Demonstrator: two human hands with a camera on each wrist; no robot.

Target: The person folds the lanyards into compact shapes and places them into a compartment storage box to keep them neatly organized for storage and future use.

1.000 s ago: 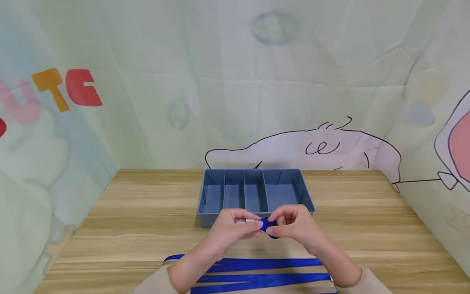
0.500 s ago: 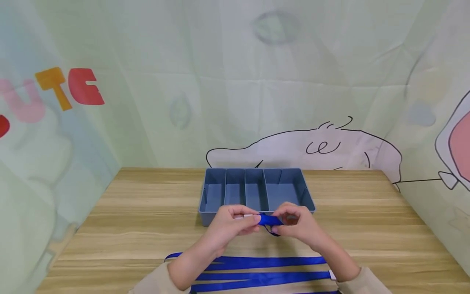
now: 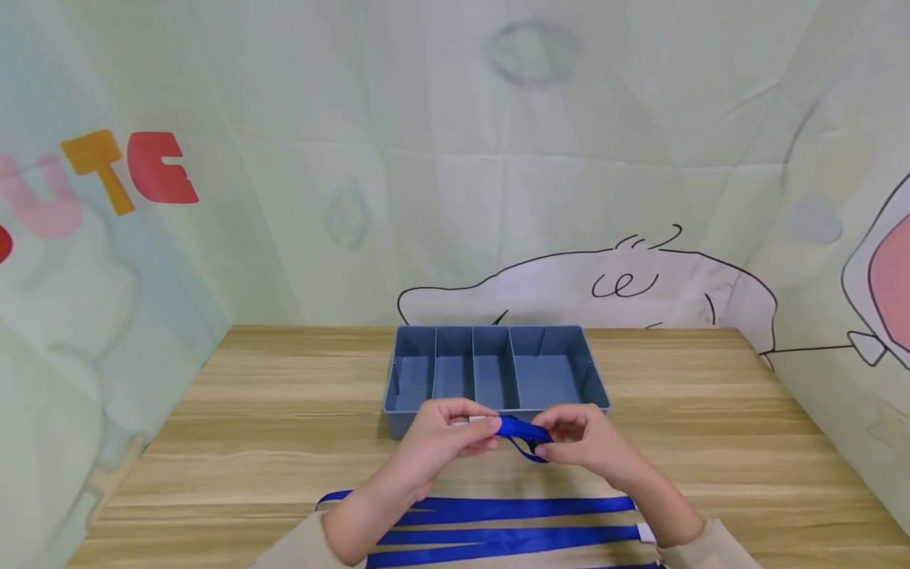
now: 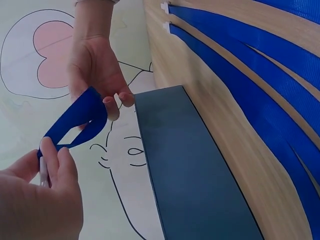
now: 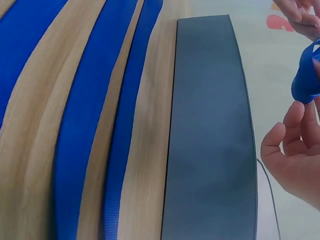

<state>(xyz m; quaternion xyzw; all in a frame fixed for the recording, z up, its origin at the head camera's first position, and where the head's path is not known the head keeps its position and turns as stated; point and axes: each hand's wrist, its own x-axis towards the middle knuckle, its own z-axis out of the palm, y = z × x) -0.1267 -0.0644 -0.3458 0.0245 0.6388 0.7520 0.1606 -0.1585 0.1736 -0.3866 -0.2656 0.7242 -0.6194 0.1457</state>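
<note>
Between both hands, in front of the divided box, is a short looped or folded length of blue lanyard point(image 3: 522, 429) with a white end piece point(image 4: 44, 172). My left hand point(image 3: 442, 438) pinches it at the white piece between thumb and fingers. The right hand point(image 3: 596, 442) holds the other end of the loop, thumb below and forefinger above. Seen from the left wrist, the band point(image 4: 75, 116) bows open with a gap through its middle. More blue lanyards point(image 3: 519, 507) lie stretched across the table below the forearms, one showing a white end point(image 3: 645, 533).
A blue-grey plastic box point(image 3: 404, 426) with several compartments stands behind the hands on the wooden table point(image 3: 284, 371). Its compartments hold nothing visible. A printed curtain point(image 3: 455, 205) hangs behind and beside the table.
The hands have drawn slightly apart, the right one moving right. The blue band, bunched between the fingers a second ago, now shows as a longer open loop.
</note>
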